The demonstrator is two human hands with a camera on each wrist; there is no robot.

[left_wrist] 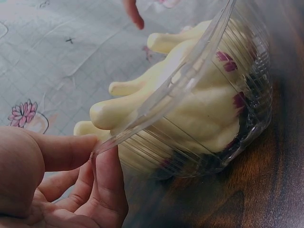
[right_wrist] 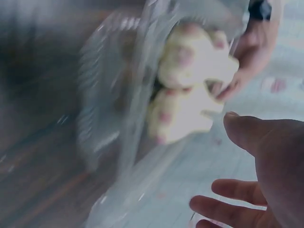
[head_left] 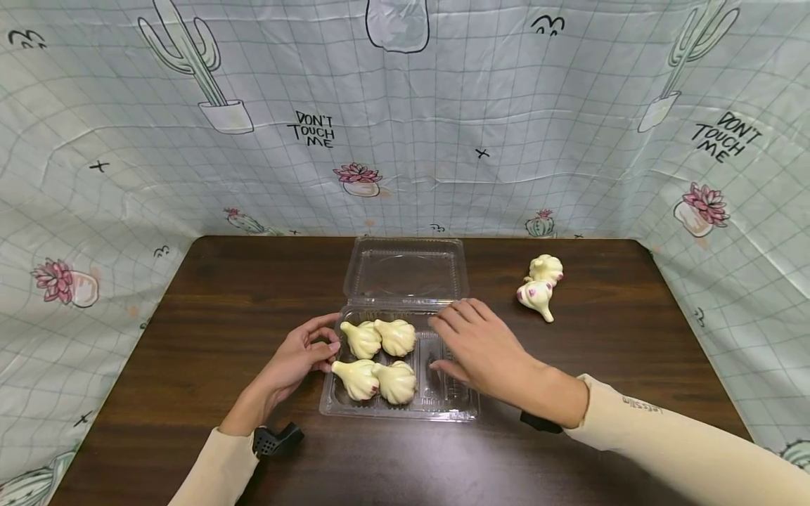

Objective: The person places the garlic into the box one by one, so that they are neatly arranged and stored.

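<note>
A clear plastic clamshell container (head_left: 436,411) lies with its lid (head_left: 408,270) folded back. Several cream garlic bulbs (head_left: 397,383) sit in two rows in its left part. My left hand (head_left: 296,360) pinches the container's left rim between thumb and fingers; the left wrist view shows this grip close to the bulb stems (left_wrist: 107,113). Over the container's right part, my right hand (head_left: 484,348) hovers with nothing in it. Its fingers are spread and relaxed in the right wrist view, where the bulbs (right_wrist: 180,109) look blurred.
Two more garlic bulbs (head_left: 536,295), marked with purple, lie touching each other at the back right of the dark wooden table (head_left: 240,309). A patterned cloth (head_left: 405,91) hangs behind the table and along its sides.
</note>
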